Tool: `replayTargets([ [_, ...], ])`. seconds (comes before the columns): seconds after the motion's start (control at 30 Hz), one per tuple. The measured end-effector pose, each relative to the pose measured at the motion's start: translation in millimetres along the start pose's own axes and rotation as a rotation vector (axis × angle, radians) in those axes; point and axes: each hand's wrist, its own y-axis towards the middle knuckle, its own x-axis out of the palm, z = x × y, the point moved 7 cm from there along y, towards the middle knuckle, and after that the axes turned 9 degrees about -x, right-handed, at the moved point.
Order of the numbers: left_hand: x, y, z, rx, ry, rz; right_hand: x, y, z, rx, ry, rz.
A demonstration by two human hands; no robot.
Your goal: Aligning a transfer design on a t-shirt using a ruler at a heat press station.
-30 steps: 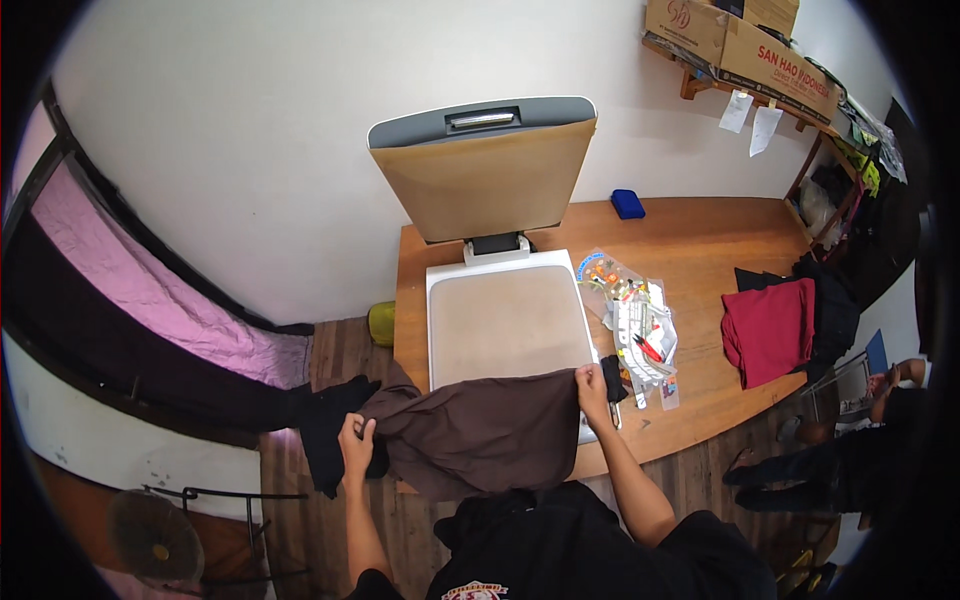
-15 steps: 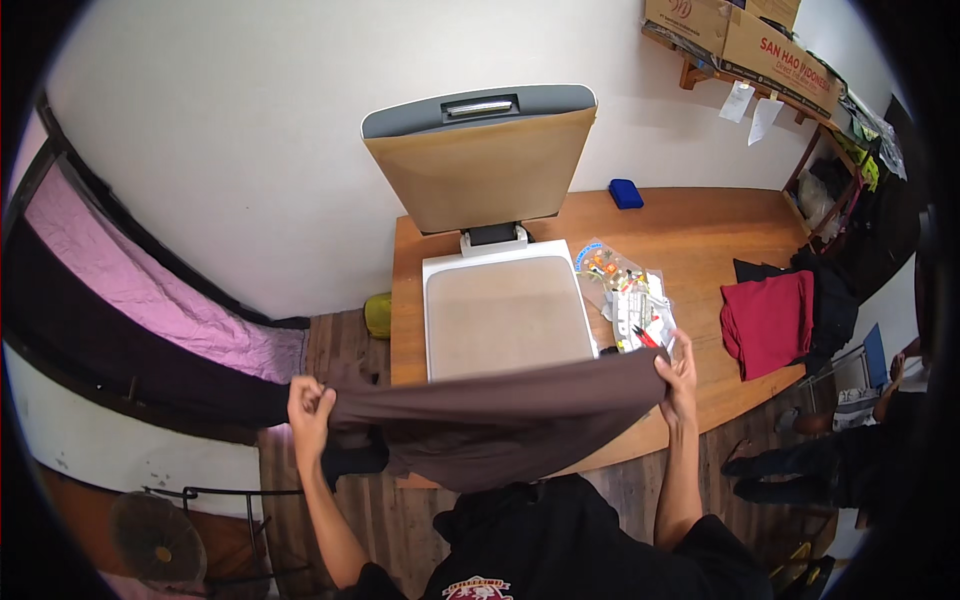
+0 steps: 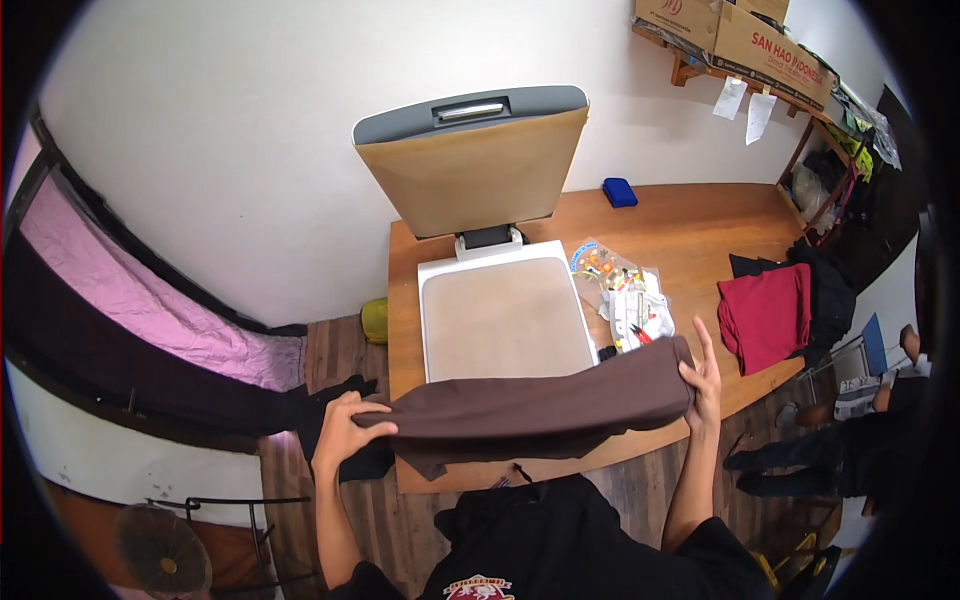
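Observation:
A dark brown cloth (image 3: 540,405) is stretched sideways between my hands, over the front of the table. My left hand (image 3: 350,430) pinches its left end between thumb and fingers. On the right, my right hand (image 3: 702,385) grips the other end, with one finger pointing up. Just beyond the cloth lies the pad (image 3: 505,315) of a heat press. The press's upper plate (image 3: 470,175), covered in tan sheeting, is tilted up and open. The cloth hides the near edge of the press.
Printed transfer sheets (image 3: 625,295) and small red-handled snips (image 3: 641,334) lie right of the press. Farther right is folded red cloth (image 3: 767,318) on black cloth. A blue box (image 3: 620,192) sits at the back. At the right edge stands another person (image 3: 810,455).
The cloth hung lower and wider before; now it is a narrower, straighter band. My left hand has moved right and slightly down, and my right hand has shifted right.

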Motion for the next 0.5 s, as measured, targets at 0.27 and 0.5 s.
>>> replayTargets([
  [0.27,13.1,-7.8,-10.9,-0.054,-0.057,0.059,19.3,-22.7,-4.8,-0.017,0.267,-0.329],
  [0.5,-28.1,-10.3,2.6,0.274,-0.337,0.234,17.0,-9.1,-7.9,-0.072,0.468,-0.326],
])
